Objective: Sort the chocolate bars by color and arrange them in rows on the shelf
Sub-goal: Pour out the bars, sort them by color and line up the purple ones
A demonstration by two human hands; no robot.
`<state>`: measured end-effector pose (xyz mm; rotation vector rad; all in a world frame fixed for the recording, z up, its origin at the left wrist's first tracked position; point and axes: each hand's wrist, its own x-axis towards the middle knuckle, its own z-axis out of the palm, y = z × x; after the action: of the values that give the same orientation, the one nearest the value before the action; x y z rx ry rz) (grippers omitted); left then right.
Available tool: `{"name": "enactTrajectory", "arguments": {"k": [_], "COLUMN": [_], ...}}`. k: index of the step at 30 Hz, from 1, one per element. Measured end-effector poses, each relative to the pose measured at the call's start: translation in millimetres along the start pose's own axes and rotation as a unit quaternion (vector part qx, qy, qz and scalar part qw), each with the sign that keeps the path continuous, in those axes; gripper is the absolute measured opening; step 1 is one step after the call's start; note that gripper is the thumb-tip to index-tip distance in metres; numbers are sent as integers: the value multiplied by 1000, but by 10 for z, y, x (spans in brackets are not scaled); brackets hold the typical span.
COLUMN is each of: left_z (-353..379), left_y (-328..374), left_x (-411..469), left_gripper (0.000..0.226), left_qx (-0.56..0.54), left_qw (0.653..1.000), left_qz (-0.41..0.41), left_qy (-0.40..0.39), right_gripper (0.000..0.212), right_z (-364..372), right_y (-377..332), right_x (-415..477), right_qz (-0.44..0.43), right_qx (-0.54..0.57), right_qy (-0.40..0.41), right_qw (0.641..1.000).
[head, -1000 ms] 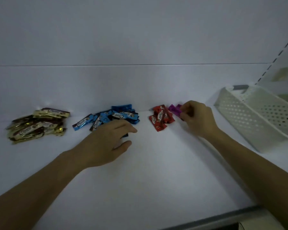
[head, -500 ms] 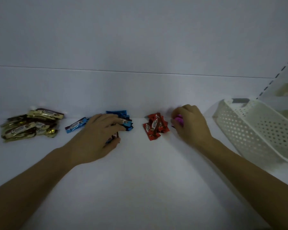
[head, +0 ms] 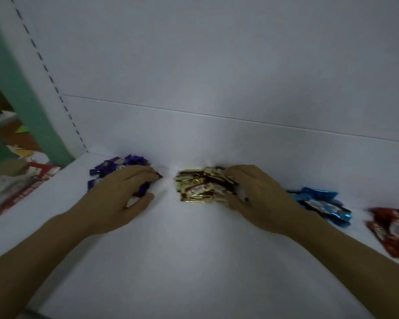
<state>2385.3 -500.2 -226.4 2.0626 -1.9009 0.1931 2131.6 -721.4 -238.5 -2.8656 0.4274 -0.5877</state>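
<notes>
Beyond your left fingertips, the purple bars (head: 119, 165) lay in a loose heap near the open end of the shelf (head: 194, 261), beside the slotted upright (head: 62, 104). Your left hand (head: 115, 199) rested on that heap, its fingers (head: 138, 174) together and gently bent over the wrappers. The thumb was splayed apart on the bare board, and no bar was plainly pinched. Risk noted: a sweep from that flat hand would likely push the outer bars away from the thumb and off the end, where a red package (head: 32, 183) sat lower down. Between the fingertips of your two hands, only a narrow strip of board separated the purple from the gold bars (head: 196, 188); closing it would mix two colours. Your right hand (head: 258, 196) cupped the gold heap from its right side, fingers (head: 237, 174) curled over the top and thumb tucked at the near edge, clamped on the bundle. The wrappers looked slick, so in my judgement such a squeeze could spit bars out sideways or leave them stacked rather than rowed. Behind your right knuckles, the blue bars (head: 320, 203) lay just beside the forearm. Drawing that arm back could drag them toward the red bars (head: 392, 231) further out. Blur prevented confirmation of finer contact.
</notes>
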Motion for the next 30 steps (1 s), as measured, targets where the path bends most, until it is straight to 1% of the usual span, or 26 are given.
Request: {"name": "enactTrajectory", "arguments": {"k": [2,4,7,9,12,15,18,20,24,30], "left_z": [-126,-219,-260,-252,-161,46,267,339,343,354], "left_y": [-522,-978,-1520,-1804,-1989,-2058,-2017,-2010,-1946,-1514], "left_x": [-156,-263,-306,-259,-104,90,176,171,93,-273], "left_gripper": [52,56,67,87,122,142,142,139,128,126], "left_qx": [0,-6,-15,-26,-72,-98,-94,-103,-127,-136], "left_qw": [1000,1000,1000,998,990,980,978,979,977,978], "left_qz": [-8,-12,15,35,26,21,53,62,78,87], "left_qy": [-13,-20,-23,-42,-122,-171,-181,-166,-154,-131], "right_gripper": [55,54,59,64,66,67,67,66,64,58], "right_z": [253,496,826,1008,1168,1345,1548,1619,1588,1389], "right_y": [-310,-613,-1007,-1197,-1343,-1470,-1552,-1584,-1615,-1764], "right_x": [370,708,1145,1389,1599,1735,1770,1765,1684,1210], "right_qz": [0,-2,0,27,61,103,126,136,136,125], "right_qx": [6,-1,-9,16,58,85,39,21,31,39], "right_qy": [-18,-32,-52,-58,-67,-71,-60,-56,-61,-87], "right_qw": [1000,999,999,998,994,989,989,989,988,988]}}
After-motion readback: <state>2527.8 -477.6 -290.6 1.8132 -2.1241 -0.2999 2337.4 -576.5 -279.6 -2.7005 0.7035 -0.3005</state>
